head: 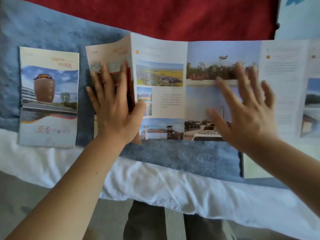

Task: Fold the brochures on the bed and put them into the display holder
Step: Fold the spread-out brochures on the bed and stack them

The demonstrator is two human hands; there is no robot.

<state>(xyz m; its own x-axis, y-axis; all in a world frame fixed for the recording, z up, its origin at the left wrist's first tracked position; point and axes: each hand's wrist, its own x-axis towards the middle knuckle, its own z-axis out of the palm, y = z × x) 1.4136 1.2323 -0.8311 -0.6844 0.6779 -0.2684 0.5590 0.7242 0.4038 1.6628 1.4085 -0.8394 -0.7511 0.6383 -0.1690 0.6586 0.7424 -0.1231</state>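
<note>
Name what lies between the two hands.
Head view: only printed panels of the open brochure lie between the left hand and right hand; nothing rests on them.

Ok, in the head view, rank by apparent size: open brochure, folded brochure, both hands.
1. open brochure
2. folded brochure
3. left hand and right hand: they look alike, and the right is blurred, so unranked

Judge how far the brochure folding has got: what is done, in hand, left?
Done: one folded brochure lies at the left of the blanket. In hand: the left hand presses down the first panel of the open brochure; the right hand, open, is over its middle. Left: its other panels; no holder shows.
</note>
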